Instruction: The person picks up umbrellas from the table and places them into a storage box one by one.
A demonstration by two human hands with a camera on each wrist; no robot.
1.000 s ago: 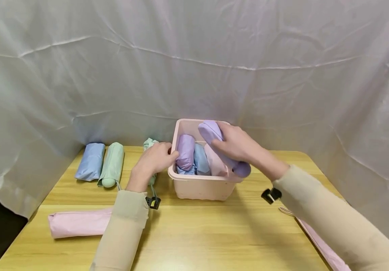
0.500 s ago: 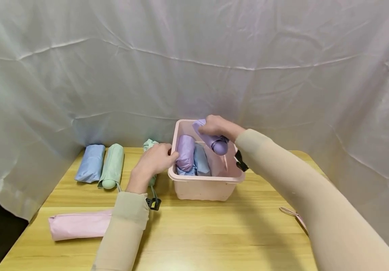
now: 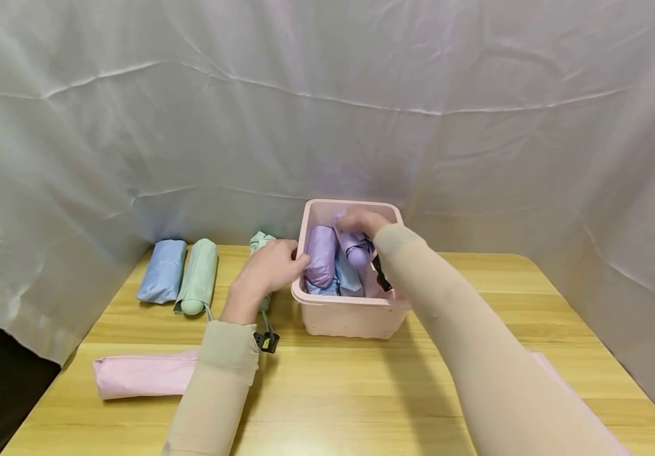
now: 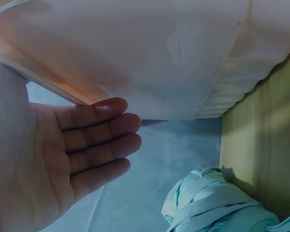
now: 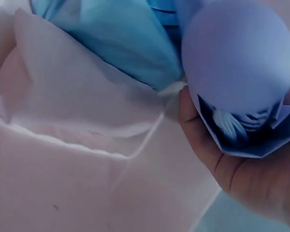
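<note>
A pink plastic basket (image 3: 350, 313) stands mid-table. My right hand (image 3: 362, 221) reaches inside it and grips a folded purple umbrella (image 3: 356, 246), handle end toward me. The right wrist view shows that round purple handle (image 5: 237, 53) held in my right hand (image 5: 246, 179), over a blue umbrella (image 5: 111, 38) and a pink one (image 5: 77, 121). My left hand (image 3: 273, 266) rests at the basket's left rim. Its fingers (image 4: 96, 140) lie straight beside the pink wall (image 4: 150, 58). Another purple umbrella (image 3: 322, 256) stands in the basket too.
A mint umbrella (image 3: 259, 242) lies under my left hand, also seen from the wrist (image 4: 217, 203). A blue umbrella (image 3: 162, 271) and a green one (image 3: 197, 275) lie at the back left. A pink umbrella (image 3: 145, 375) lies front left. White cloth hangs behind.
My right hand has carried the purple umbrella from above the basket's near right rim down into the basket. The left hand has stayed at the rim.
</note>
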